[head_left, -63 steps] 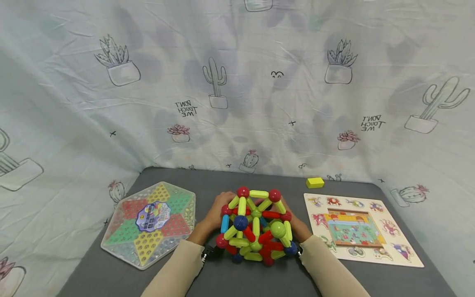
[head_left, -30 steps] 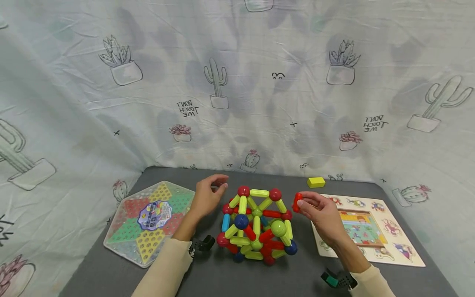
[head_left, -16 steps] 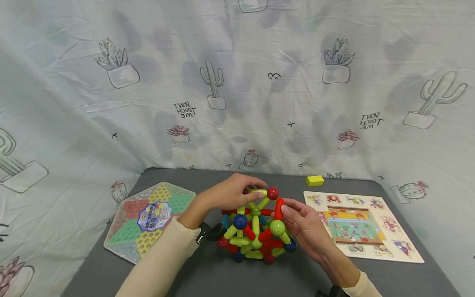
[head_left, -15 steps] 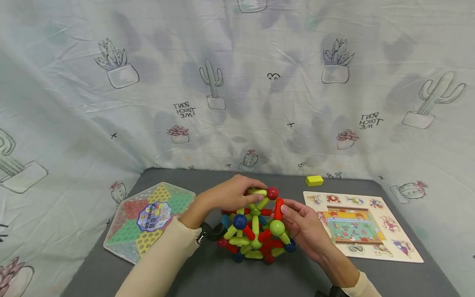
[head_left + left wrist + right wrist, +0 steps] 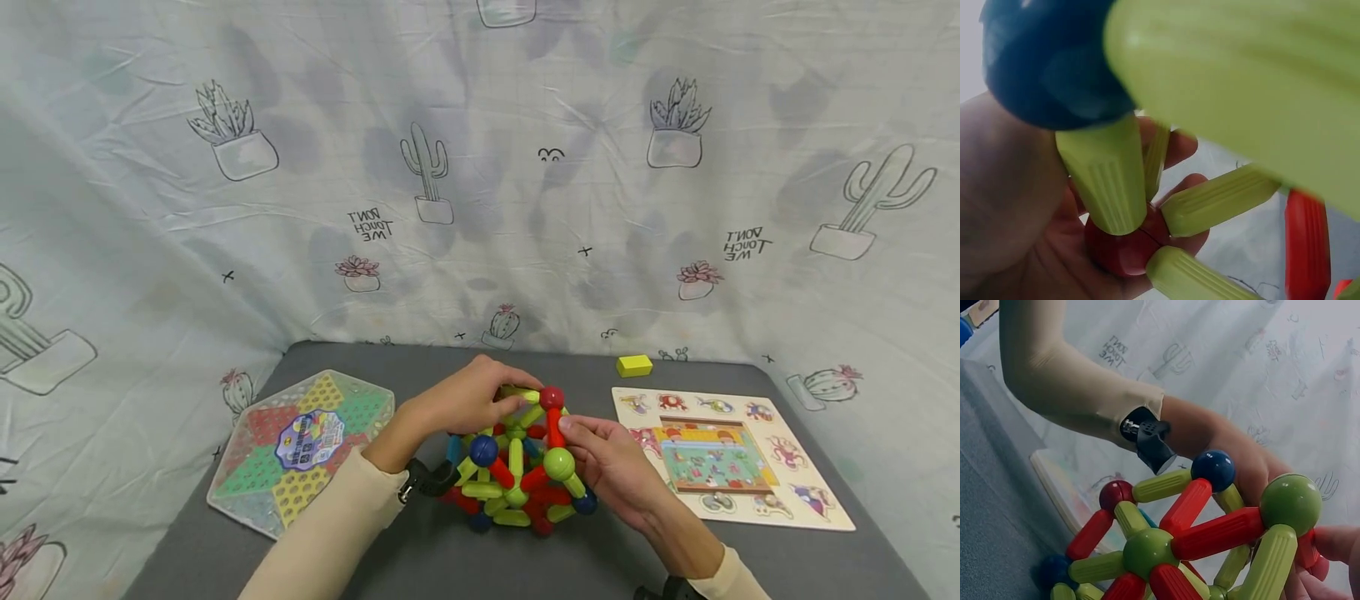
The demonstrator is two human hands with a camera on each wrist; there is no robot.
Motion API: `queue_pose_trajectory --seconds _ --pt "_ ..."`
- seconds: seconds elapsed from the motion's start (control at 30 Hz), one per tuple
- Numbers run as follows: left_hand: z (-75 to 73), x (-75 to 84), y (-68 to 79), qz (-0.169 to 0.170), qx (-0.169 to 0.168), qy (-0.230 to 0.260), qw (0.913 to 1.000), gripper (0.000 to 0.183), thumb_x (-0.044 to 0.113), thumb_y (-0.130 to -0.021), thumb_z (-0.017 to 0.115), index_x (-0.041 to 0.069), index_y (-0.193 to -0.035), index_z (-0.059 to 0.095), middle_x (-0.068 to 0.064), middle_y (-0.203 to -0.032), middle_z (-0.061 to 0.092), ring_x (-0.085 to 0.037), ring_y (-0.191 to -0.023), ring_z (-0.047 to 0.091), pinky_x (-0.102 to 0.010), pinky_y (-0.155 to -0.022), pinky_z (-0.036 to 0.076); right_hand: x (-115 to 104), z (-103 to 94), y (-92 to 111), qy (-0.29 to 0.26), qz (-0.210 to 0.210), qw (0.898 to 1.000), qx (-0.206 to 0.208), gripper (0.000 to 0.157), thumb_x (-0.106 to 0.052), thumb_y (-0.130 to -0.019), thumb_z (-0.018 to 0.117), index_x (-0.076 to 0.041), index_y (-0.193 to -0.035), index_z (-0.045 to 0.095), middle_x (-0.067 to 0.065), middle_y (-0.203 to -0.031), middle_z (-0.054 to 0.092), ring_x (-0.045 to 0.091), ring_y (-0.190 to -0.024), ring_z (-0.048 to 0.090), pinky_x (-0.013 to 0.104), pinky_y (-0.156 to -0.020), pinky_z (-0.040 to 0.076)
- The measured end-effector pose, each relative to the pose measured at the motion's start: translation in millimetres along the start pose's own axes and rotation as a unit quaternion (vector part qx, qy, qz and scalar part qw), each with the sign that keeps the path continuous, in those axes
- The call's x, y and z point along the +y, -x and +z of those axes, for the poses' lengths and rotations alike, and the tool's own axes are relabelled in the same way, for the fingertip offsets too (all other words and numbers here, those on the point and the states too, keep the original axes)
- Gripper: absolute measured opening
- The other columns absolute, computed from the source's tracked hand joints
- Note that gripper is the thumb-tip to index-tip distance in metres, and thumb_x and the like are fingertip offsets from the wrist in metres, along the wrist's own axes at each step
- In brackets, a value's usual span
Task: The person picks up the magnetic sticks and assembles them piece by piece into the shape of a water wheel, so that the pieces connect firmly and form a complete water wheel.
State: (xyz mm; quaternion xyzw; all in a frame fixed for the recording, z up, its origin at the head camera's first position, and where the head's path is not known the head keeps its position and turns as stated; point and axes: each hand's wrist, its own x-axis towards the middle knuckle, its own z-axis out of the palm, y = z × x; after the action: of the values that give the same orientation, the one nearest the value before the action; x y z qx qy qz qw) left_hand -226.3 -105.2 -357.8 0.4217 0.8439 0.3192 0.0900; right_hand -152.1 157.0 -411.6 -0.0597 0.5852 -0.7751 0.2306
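Note:
A ball-and-stick building frame (image 5: pixel 516 457) of green, red and blue rods joined by coloured balls stands mid-table. My left hand (image 5: pixel 467 398) reaches over its top left, fingers and thumb around a corner; the left wrist view shows a dark red ball (image 5: pixel 1125 250) in that grasp, with green rods meeting it. On the right side, my right hand (image 5: pixel 617 465) pinches a red rod (image 5: pixel 555 427) between thumb and fingers. This rod spans from a red ball (image 5: pixel 552 397) above to a green ball (image 5: pixel 558 464) below. In the right wrist view, the green ball (image 5: pixel 1290 503) partly hides the pinched rod.
To the left lies a hexagonal Chinese checkers box (image 5: pixel 307 442). A wooden sea-animal puzzle board (image 5: pixel 810 500) is at the right, with a yellow block (image 5: pixel 634 366) behind it. A patterned cloth (image 5: pixel 480 183) hangs beyond the grey table.
Both hands left the frame's sides, and the right brought in a red rod. The left then took the top corner. The rod has gone from tilted beside the red ball to joining it.

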Motion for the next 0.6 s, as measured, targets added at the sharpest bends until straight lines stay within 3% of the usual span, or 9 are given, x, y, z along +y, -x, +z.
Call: queue_pose_trajectory --seconds 0.1,0.17,0.27,0.33,0.4,0.5,0.6 --pt "1.5 -1.0 0.0 0.002 0.004 0.004 1.0 0.035 0.013 -0.112 0.063 0.013 -0.146 0.071 0.001 -0.068 0.06 -0.009 -0.048 0.04 -0.024 -0.058 0.041 0.0 -0.7 0.6 -0.004 0.001 1.0 -0.006 0.036 -0.029 -0.117 0.057 -0.001 -0.135 0.068 0.004 -0.114 0.082 0.009 -0.103 0.077 0.025 -0.094 0.062" --pt "2.8 -2.6 0.8 0.0 0.015 0.014 0.9998 0.035 0.015 -0.112 0.063 0.013 -0.146 0.071 -0.001 -0.086 0.073 -0.008 -0.058 0.054 -0.023 -0.065 0.048 -0.2 -1.4 1.0 -0.002 0.0 1.0 -0.008 0.036 -0.029 -0.117 0.056 -0.001 -0.135 0.068 0.003 -0.114 0.082 0.009 -0.103 0.077 0.025 -0.094 0.062" --pt "5.5 -8.0 4.2 -0.009 0.051 0.045 0.9976 0.035 0.02 -0.115 0.06 0.014 -0.147 0.069 -0.004 -0.121 0.079 -0.011 -0.087 0.071 -0.025 -0.082 0.058 -1.0 -4.3 2.3 0.025 -0.01 1.0 0.013 0.037 -0.029 -0.116 0.058 0.0 -0.136 0.068 0.001 -0.115 0.081 0.01 -0.103 0.077 0.025 -0.094 0.062" --pt "7.8 -14.9 9.3 -0.021 0.087 0.078 0.9929 0.036 0.025 -0.116 0.057 0.014 -0.148 0.069 -0.004 -0.138 0.075 -0.014 -0.105 0.074 -0.031 -0.093 0.06 -0.8 -8.8 2.4 0.077 -0.041 0.995 0.047 0.038 -0.029 -0.115 0.06 0.002 -0.136 0.069 0.002 -0.113 0.081 0.013 -0.101 0.078 0.026 -0.093 0.063" --pt "11.2 -25.4 16.2 -0.034 0.126 0.112 0.985 0.036 0.028 -0.118 0.053 0.014 -0.147 0.069 -0.006 -0.138 0.075 -0.017 -0.109 0.074 -0.038 -0.096 0.061 0.8 -16.3 1.1 0.146 -0.085 0.981 0.099 0.037 -0.027 -0.114 0.062 0.004 -0.133 0.07 0.004 -0.109 0.082 0.017 -0.098 0.079 0.029 -0.091 0.065" --pt "18.4 -45.1 30.4 -0.063 0.171 0.171 0.9684 0.037 0.025 -0.119 0.048 0.01 -0.145 0.069 -0.011 -0.135 0.075 -0.022 -0.108 0.074 -0.047 -0.097 0.062 7.9 -34.9 -4.7 0.24 -0.147 0.944 0.173 0.032 -0.024 -0.113 0.064 0.005 -0.127 0.072 0.01 -0.105 0.081 0.024 -0.093 0.08 0.036 -0.088 0.067" --pt "29.8 -67.3 45.9 -0.102 0.176 0.224 0.9531 0.038 0.013 -0.118 0.042 0.006 -0.144 0.068 -0.016 -0.137 0.072 -0.027 -0.117 0.072 -0.053 -0.104 0.059 19.7 -59.0 -13.4 0.28 -0.152 0.931 0.178 0.029 -0.015 -0.112 0.064 0.005 -0.131 0.071 0.02 -0.115 0.079 0.021 -0.097 0.079 0.034 -0.091 0.066"
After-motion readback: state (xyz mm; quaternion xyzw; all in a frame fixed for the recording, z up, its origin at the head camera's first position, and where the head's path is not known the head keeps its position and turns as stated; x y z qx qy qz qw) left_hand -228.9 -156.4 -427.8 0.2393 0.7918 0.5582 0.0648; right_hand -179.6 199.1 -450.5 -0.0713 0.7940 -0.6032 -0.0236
